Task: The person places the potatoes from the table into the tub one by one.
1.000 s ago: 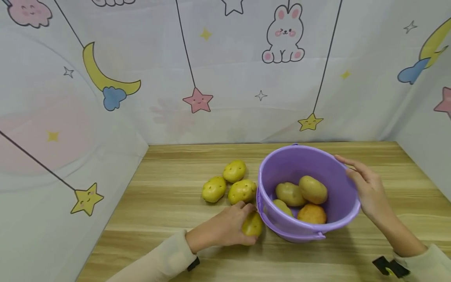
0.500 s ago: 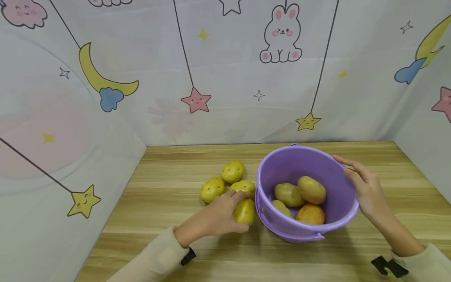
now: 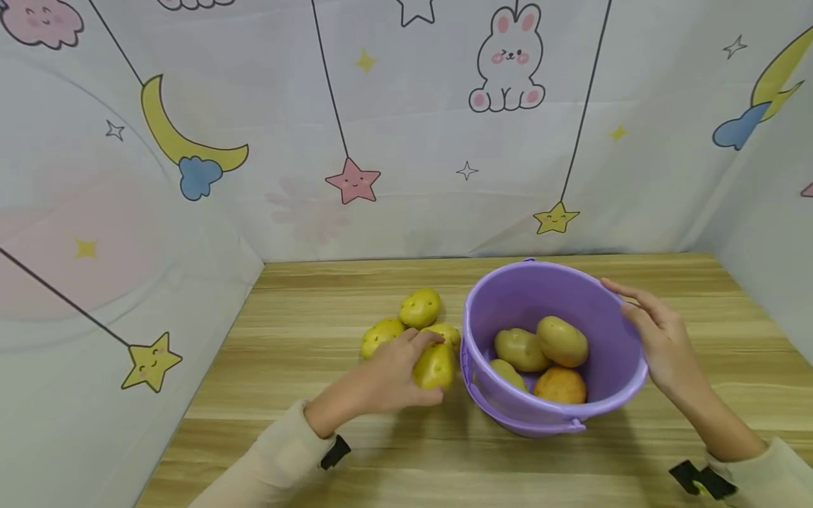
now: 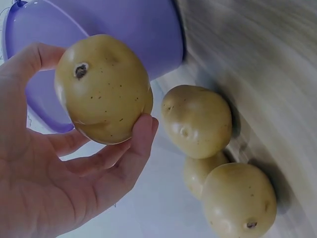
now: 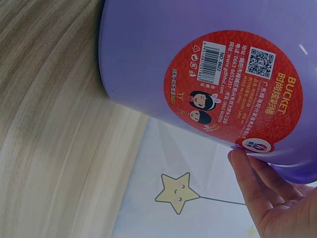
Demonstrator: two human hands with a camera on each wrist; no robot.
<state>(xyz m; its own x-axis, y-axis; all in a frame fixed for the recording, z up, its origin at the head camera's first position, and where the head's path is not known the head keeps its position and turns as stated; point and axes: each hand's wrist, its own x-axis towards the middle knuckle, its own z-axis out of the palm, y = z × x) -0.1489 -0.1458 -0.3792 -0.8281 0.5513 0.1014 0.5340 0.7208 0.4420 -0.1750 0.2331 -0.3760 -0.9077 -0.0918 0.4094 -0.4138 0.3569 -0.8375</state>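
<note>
My left hand (image 3: 387, 374) holds a yellow potato (image 3: 435, 367) between thumb and fingers, just left of the purple bucket (image 3: 540, 289). In the left wrist view this potato (image 4: 104, 89) shows a dark eye and small specks. My right hand (image 3: 663, 339) grips the bucket's rim at the right side, its fingers against the outer wall in the right wrist view. Inside the bucket lie several potatoes (image 3: 562, 342) and a round orange-brown item (image 3: 560, 386). Three more yellow potatoes (image 3: 420, 308) rest on the table behind my left hand, partly hidden by it.
The wood-grain table (image 3: 305, 296) meets a white cloth backdrop (image 3: 419, 226) with cartoon prints at the back and sides. The bucket's purple handle (image 3: 540, 427) hangs down at its front. A red round label (image 5: 233, 94) is stuck on the bucket's outer wall.
My left hand has picked up the potato beside the bucket and moved it left and away from me, toward the other loose potatoes. The right hand and bucket stay put.
</note>
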